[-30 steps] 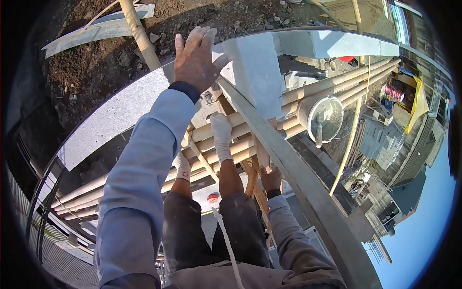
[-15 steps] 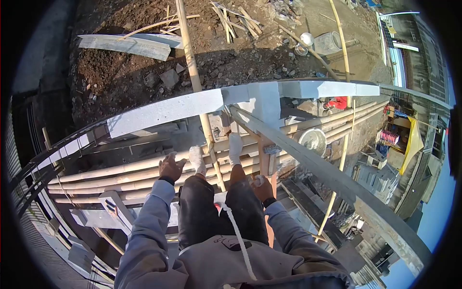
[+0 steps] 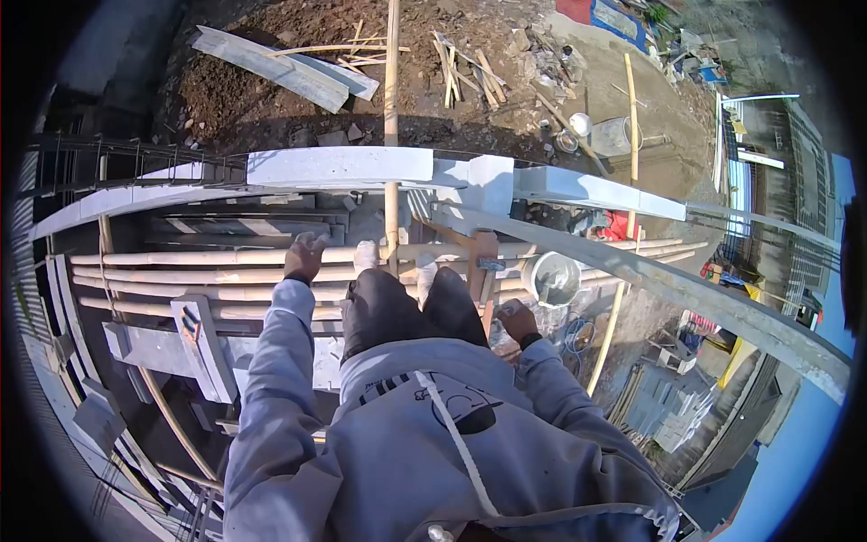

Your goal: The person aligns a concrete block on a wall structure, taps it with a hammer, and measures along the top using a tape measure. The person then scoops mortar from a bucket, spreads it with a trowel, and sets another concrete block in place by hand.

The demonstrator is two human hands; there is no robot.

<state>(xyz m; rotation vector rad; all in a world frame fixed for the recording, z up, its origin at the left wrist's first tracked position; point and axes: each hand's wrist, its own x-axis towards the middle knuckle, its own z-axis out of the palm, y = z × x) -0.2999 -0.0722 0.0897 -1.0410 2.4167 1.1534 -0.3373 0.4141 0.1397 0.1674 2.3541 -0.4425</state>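
Note:
My left hand hovers over the bamboo poles, fingers loosely curled and apart, with nothing visible in it. To the right of my knees, my right hand is closed; what it holds, if anything, is too small to make out. It is near the wooden post and just below the round bucket of grey mix. My feet in white socks rest on the poles. Beyond them runs the pale block wall, crossed by an upright bamboo pole.
A long grey beam slants across the right side. Steel bars stick out at the upper left. A pale board with tools stands at the left. Loose planks lie on the soil below the wall.
My left hand has come off the top of the wall and back over the poles. My right hand has moved away from the wooden post. The view has widened.

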